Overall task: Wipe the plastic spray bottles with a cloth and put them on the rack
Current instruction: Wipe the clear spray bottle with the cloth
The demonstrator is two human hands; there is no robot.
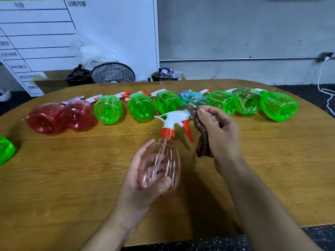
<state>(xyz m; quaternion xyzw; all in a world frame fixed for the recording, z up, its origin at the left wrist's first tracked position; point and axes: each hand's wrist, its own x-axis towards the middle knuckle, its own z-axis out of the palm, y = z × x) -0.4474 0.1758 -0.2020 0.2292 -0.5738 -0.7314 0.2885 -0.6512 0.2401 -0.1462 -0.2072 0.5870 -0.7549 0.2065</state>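
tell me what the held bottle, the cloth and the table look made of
Held bottle: thin clear pinkish plastic, glossy; the left hand's fingers show through it. Cloth: soft brown fabric, matte; it bunches and hangs in folds, weave unclear. Table: wood or wood-look laminate, with visible grain and a dull sheen.

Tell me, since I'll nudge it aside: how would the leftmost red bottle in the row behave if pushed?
The red bottle lies on its side on the wooden table and looks round, so it would probably roll. It appears empty and thin-walled, so likely light. It seems to touch the next red bottle, which may shift too.
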